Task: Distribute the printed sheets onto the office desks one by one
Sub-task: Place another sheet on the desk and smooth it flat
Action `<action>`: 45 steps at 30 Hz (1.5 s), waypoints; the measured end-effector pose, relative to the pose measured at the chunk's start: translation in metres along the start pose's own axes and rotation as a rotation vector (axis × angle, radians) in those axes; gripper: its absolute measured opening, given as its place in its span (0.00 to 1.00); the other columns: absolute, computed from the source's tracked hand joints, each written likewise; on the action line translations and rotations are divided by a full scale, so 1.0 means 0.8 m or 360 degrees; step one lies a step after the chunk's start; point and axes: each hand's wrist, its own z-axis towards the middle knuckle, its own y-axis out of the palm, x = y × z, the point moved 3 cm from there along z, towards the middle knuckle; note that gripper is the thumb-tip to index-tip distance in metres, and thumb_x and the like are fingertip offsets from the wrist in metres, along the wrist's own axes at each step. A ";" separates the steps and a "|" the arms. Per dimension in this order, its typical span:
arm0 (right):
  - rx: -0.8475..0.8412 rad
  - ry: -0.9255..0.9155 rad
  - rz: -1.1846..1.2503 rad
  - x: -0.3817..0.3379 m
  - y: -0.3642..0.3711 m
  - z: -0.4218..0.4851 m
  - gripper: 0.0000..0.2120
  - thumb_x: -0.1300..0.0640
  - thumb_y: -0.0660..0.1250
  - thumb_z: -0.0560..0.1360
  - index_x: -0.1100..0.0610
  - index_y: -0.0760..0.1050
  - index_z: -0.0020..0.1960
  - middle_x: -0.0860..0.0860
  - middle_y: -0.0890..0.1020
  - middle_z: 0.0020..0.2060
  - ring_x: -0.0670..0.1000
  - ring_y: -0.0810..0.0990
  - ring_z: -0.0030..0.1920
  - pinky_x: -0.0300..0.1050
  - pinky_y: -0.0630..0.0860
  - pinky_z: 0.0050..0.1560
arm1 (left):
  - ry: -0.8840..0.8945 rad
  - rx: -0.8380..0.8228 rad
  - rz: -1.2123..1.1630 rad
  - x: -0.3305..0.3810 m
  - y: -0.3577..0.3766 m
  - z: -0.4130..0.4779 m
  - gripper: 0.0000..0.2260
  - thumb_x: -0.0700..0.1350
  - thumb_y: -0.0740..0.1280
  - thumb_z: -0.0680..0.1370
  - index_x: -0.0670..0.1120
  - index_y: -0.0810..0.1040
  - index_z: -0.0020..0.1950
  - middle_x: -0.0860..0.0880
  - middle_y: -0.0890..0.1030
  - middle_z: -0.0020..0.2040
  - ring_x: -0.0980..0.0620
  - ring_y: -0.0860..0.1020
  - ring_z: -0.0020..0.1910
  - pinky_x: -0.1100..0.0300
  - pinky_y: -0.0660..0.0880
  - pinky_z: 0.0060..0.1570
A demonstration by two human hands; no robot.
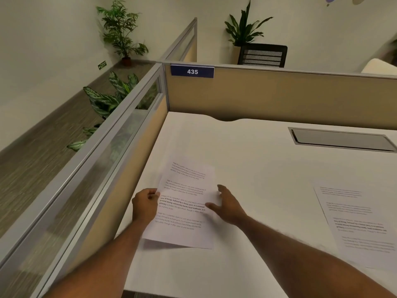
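Here, over the near left corner of a white desk in cubicle 435: printed sheets pinched at their left edge by the left hand, thumb on top and fingers curled beneath, so the pages hang just above the surface with the near edge lifted and casting a thin shadow. Whether one page or several in that grip, impossible to tell. Alongside, at the right edge of the paper, the right hand, fingers spread and slack, gripping nothing, seemingly poised to peel off or steady the top page. Farther right on the same desk, lying flat, a second printed sheet, apparently one delivery already made. Beyond, a grey cable hatch set into the desk near the tan partition, with the blue number plate at its top left corner. Probably a single-sheet drop in progress, the pinch at the margin keeping the pages aligned and the print unobscured.
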 end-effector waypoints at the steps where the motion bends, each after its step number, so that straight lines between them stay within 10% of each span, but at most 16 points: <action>1: 0.0037 0.0055 0.0136 0.002 -0.006 0.001 0.43 0.43 0.72 0.73 0.58 0.55 0.78 0.55 0.67 0.74 0.55 0.69 0.72 0.52 0.66 0.72 | -0.0022 -0.0002 -0.0052 0.001 0.001 0.000 0.10 0.40 0.70 0.78 0.37 0.81 0.57 0.41 0.84 0.49 0.44 0.82 0.49 0.49 0.79 0.55; 7: 0.0132 0.0380 0.0775 0.023 -0.034 -0.003 0.40 0.40 0.72 0.72 0.57 0.60 0.76 0.53 0.78 0.60 0.55 0.79 0.59 0.50 0.76 0.61 | -0.0093 -0.0054 -0.0312 0.031 0.026 -0.012 0.09 0.40 0.70 0.77 0.39 0.81 0.56 0.48 0.82 0.43 0.50 0.81 0.42 0.62 0.76 0.46; 18: 0.0428 0.0599 0.1163 0.117 -0.113 -0.068 0.07 0.65 0.71 0.72 0.60 0.82 0.50 0.56 0.86 0.48 0.52 0.85 0.41 0.45 0.83 0.43 | -0.0074 -0.0492 -0.0420 0.083 0.146 -0.061 0.11 0.40 0.71 0.77 0.39 0.81 0.58 0.43 0.85 0.49 0.45 0.83 0.49 0.47 0.81 0.54; 23: 0.0539 0.0660 0.1088 0.161 -0.147 -0.094 0.10 0.65 0.72 0.72 0.62 0.81 0.53 0.56 0.86 0.49 0.56 0.86 0.45 0.49 0.83 0.48 | -0.0082 -0.0740 -0.0377 0.102 0.197 -0.083 0.12 0.39 0.71 0.77 0.38 0.79 0.60 0.41 0.84 0.48 0.42 0.84 0.48 0.43 0.82 0.50; 29: 0.0599 0.0714 0.0992 0.201 -0.167 -0.108 0.08 0.63 0.72 0.72 0.60 0.81 0.51 0.57 0.86 0.48 0.59 0.85 0.48 0.58 0.82 0.54 | 0.0426 -0.0812 0.0268 0.116 0.230 -0.108 0.25 0.44 0.73 0.75 0.41 0.71 0.71 0.42 0.79 0.64 0.44 0.79 0.59 0.52 0.77 0.58; 33: 0.0566 0.0741 0.0977 0.215 -0.170 -0.109 0.07 0.63 0.72 0.72 0.58 0.80 0.50 0.57 0.86 0.49 0.59 0.85 0.47 0.59 0.82 0.54 | 0.0959 -0.1012 0.0988 0.105 0.246 -0.121 0.36 0.63 0.67 0.75 0.52 0.57 0.79 0.50 0.55 0.81 0.49 0.55 0.79 0.48 0.53 0.76; 45: 0.0397 0.0186 -0.0626 0.229 -0.163 -0.117 0.30 0.40 0.63 0.77 0.51 0.65 0.75 0.51 0.66 0.74 0.53 0.64 0.73 0.51 0.64 0.70 | 0.1013 -0.1165 0.1427 0.085 0.259 -0.127 0.39 0.69 0.59 0.75 0.55 0.49 0.80 0.52 0.41 0.81 0.50 0.41 0.80 0.40 0.41 0.76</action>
